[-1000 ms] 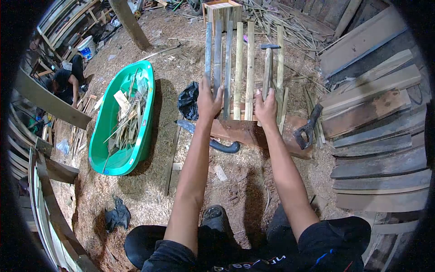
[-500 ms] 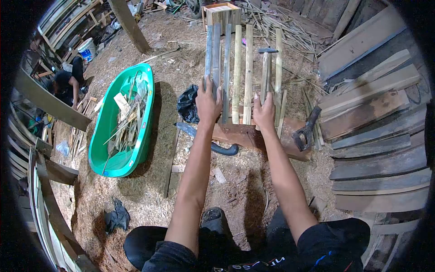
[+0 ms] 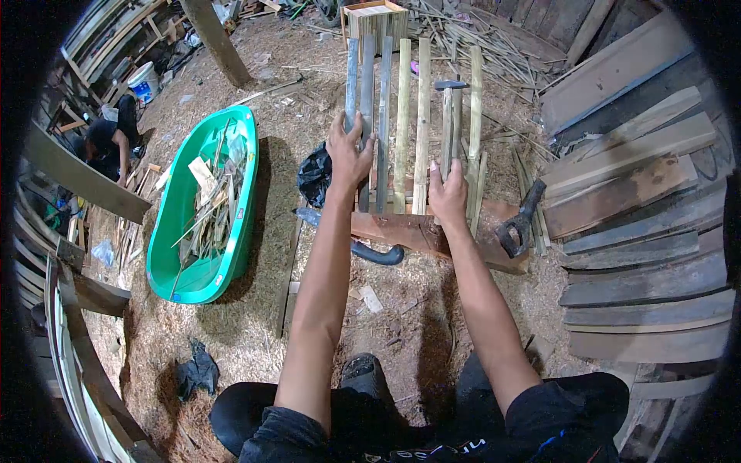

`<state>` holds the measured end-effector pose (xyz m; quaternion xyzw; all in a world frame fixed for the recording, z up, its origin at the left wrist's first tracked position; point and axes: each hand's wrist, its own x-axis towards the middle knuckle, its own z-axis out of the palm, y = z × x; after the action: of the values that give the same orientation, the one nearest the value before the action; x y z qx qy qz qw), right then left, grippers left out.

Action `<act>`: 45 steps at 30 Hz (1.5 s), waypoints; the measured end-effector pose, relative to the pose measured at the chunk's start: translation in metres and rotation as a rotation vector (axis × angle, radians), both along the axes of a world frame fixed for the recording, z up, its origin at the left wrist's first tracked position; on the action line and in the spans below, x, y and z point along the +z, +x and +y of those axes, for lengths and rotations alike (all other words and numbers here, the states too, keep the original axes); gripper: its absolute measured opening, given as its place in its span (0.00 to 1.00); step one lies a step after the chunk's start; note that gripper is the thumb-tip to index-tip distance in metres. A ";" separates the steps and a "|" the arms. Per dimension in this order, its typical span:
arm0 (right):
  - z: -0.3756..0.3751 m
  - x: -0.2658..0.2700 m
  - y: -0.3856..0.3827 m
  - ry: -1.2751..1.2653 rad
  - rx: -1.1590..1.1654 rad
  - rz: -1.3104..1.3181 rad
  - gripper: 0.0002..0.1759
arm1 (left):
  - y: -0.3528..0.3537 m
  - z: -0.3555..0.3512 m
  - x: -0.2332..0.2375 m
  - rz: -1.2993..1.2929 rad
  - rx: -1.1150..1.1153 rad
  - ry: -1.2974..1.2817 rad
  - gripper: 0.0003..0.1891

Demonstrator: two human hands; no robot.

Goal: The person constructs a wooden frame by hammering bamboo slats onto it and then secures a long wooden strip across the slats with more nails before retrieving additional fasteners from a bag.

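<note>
Several narrow wooden slats lie side by side, pointing away from me. My left hand [image 3: 350,154] is closed on the leftmost grey slat [image 3: 351,81], its thumb by a second grey slat [image 3: 367,85]. A third grey slat [image 3: 383,108] and paler slats [image 3: 423,100] lie to the right. My right hand [image 3: 448,191] grips a hammer [image 3: 448,119] by its wooden handle, thumb along it, the metal head pointing away. The slats' near ends rest by a reddish-brown wooden board [image 3: 401,229].
A green plastic tub [image 3: 158,266] with wood scraps stands at left. A handsaw handle [image 3: 519,228] sits at the board's right end. A slatted wooden box [image 3: 376,23] stands at the back. Boards [image 3: 648,289] line the right side. Another person [image 3: 112,143] crouches far left.
My left hand has shifted slightly left and away from me, and the leftmost grey slat has moved apart from the second one. My right hand stays on the hammer, nearly still.
</note>
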<state>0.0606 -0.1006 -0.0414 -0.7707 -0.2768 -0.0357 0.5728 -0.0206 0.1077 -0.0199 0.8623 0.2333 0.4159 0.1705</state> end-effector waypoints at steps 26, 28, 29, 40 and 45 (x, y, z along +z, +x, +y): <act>0.004 -0.006 0.003 0.089 -0.060 -0.033 0.12 | -0.015 -0.020 0.003 0.005 0.039 -0.080 0.34; 0.002 -0.004 0.003 0.061 -0.015 -0.014 0.17 | -0.013 -0.031 0.008 0.025 0.186 0.181 0.35; 0.001 -0.002 0.004 0.048 0.006 -0.005 0.19 | -0.012 -0.038 0.009 0.038 0.160 0.199 0.33; 0.004 -0.009 0.007 0.050 -0.012 0.047 0.22 | 0.014 -0.064 0.006 0.055 0.178 0.166 0.24; 0.004 -0.010 0.009 0.040 0.001 0.022 0.21 | 0.015 -0.061 0.003 0.058 0.122 0.200 0.19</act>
<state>0.0693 -0.0969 -0.0518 -0.7594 -0.2700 -0.0327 0.5911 -0.0055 0.0471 -0.0164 0.8709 0.2476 0.4214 0.0509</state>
